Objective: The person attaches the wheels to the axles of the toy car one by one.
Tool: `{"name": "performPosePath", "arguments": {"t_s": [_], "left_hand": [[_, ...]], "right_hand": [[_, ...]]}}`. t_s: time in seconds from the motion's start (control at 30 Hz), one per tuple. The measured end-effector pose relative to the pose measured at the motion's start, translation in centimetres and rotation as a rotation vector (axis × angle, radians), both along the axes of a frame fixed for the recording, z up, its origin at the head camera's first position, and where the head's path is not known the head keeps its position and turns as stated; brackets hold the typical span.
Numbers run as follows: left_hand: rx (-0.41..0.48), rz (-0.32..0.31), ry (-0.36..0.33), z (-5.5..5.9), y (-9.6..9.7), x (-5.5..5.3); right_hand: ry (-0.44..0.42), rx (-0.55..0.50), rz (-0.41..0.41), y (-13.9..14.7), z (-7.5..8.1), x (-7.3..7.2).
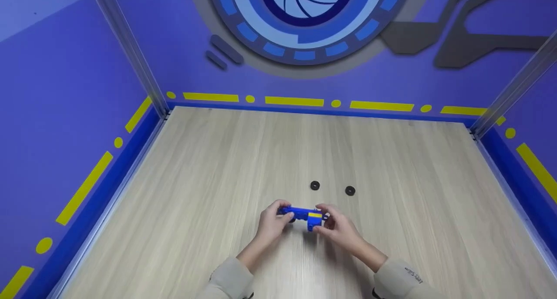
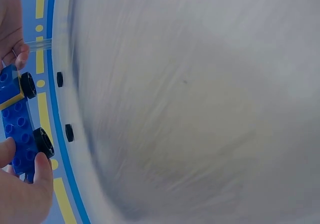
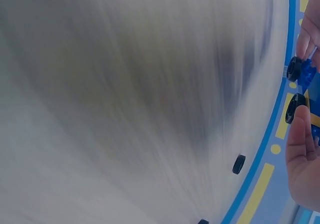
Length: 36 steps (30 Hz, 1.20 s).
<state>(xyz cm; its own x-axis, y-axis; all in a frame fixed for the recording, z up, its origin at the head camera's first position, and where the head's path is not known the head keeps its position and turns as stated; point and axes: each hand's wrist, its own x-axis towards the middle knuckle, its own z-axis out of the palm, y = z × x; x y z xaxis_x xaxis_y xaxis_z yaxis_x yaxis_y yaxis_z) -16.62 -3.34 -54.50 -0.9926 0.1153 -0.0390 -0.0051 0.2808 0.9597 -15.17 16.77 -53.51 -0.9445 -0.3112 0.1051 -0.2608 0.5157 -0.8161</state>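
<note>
Steadiness looks like the key to handling the blue toy vehicle [image 1: 300, 212], which sits between five and six o'clock in the head view, its nine o'clock end pinched by the left hand [image 1: 272, 223] and its three o'clock end by the right hand [image 1: 341, 230]. Any pressing should probably go straight in, one hand bracing opposite the other, clear of the near loose wheel [image 1: 314, 185] at half past twelve from it and the far loose wheel [image 1: 350, 190] at two o'clock.
</note>
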Motion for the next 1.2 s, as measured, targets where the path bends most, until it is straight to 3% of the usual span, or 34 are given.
{"name": "performPosePath", "arguments": {"t_s": [0.33,0.53,0.87,1.2], "left_hand": [[-0.054,0.002,0.065,-0.1,0.1,0.0],[-0.002,0.030,0.072,-0.2,0.3,-0.1],[0.113,0.119,-0.057,-0.3,1.2,0.4],[0.204,0.094,-0.136,0.3,2.7,0.8]], "right_hand": [[-0.055,-0.040,-0.001,-0.2,-0.2,0.1],[-0.081,-0.073,-0.030,-0.3,-0.3,0.3],[-0.011,-0.105,-0.146,-0.9,-0.8,0.4],[0.043,-0.130,-0.190,-1.8,-1.3,0.9]]}}
